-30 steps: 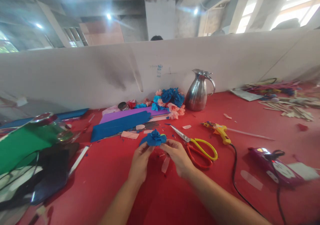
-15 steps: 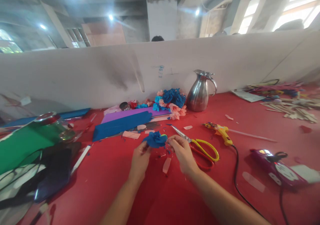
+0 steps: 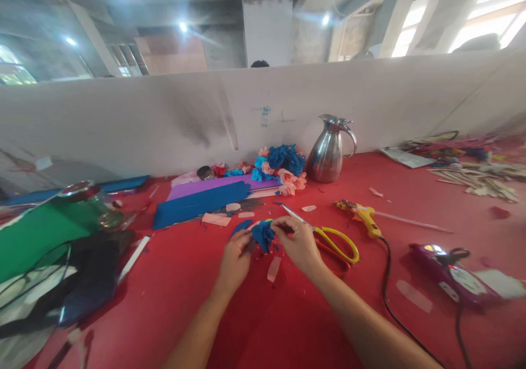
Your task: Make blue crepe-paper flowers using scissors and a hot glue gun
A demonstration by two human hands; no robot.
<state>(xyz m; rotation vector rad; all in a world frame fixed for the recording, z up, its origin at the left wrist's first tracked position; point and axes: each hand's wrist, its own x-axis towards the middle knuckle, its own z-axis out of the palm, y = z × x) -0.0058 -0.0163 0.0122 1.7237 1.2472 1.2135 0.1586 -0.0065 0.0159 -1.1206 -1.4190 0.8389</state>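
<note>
A blue paper flower point(image 3: 263, 235) is held between my two hands above the red table. My left hand point(image 3: 235, 255) is closed, thumb and fingers pinching the flower's left side, where a loose-looking blue petal point(image 3: 241, 227) sticks out. At the flower's upper right edge, the fingertips of my right hand point(image 3: 299, 243) pinch the paper. A bit of yellow-green shows at the flower's top. Scissors point(image 3: 337, 244) with yellow and red handles lie just beyond my right hand, partly hidden by it. Pink paper scraps point(image 3: 274, 269) are scattered around.
Blue crepe paper point(image 3: 201, 203) lies behind my hands, near finished paper flowers point(image 3: 287, 163) and a steel jug point(image 3: 327, 153). To the right are a yellow glue gun point(image 3: 364, 219) and a purple power strip point(image 3: 456, 276), both with cords. A glass jar point(image 3: 88, 205) stands left.
The flower has been tilted and turned so its petals now hang toward the right. My right fingers have moved onto its upper edge.
</note>
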